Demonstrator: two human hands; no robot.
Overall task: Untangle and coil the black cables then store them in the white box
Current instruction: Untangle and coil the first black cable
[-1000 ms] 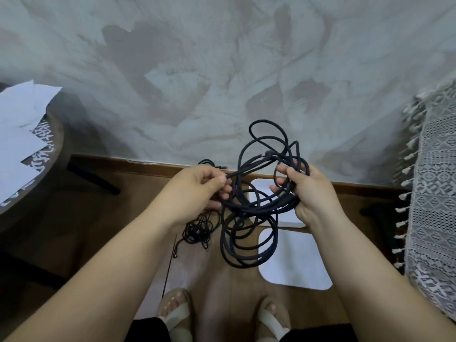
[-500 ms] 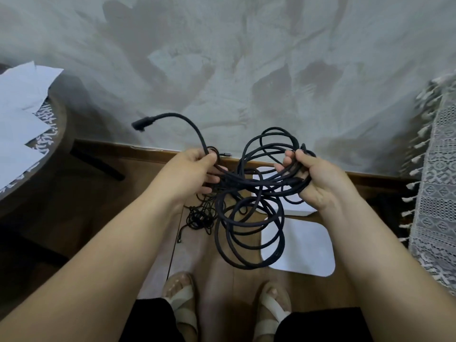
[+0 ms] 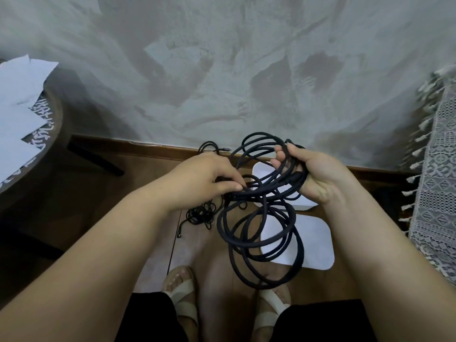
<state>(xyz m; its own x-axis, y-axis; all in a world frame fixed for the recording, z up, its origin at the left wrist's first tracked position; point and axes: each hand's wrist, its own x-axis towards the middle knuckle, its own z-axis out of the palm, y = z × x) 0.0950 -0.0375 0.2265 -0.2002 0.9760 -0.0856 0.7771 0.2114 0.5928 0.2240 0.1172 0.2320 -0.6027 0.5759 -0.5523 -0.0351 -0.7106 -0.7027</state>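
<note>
A thick black cable point(image 3: 261, 233) hangs in several loose tangled loops between my hands, above the floor. My right hand point(image 3: 318, 176) grips a bunch of its loops at the top right, fingers curled round them. My left hand point(image 3: 207, 178) pinches a strand of the same cable at its fingertips, just left of the bundle. On the wooden floor below lies a second, thinner black cable point(image 3: 199, 215) in a small tangle, with another thin loop point(image 3: 209, 146) near the skirting. The white box point(image 3: 266, 174) and a flat white lid point(image 3: 313, 243) lie on the floor behind the hanging loops.
A round dark table point(image 3: 37, 149) with white papers stands at the left. A white lace cloth with tassels point(image 3: 439, 188) hangs at the right. A grey plastered wall rises straight ahead. My sandalled feet point(image 3: 182, 292) stand on the wooden floor below.
The cable end with its plug, raised to the upper left half a second ago, has come down into the bundle. My left hand moved lower and now pinches a strand.
</note>
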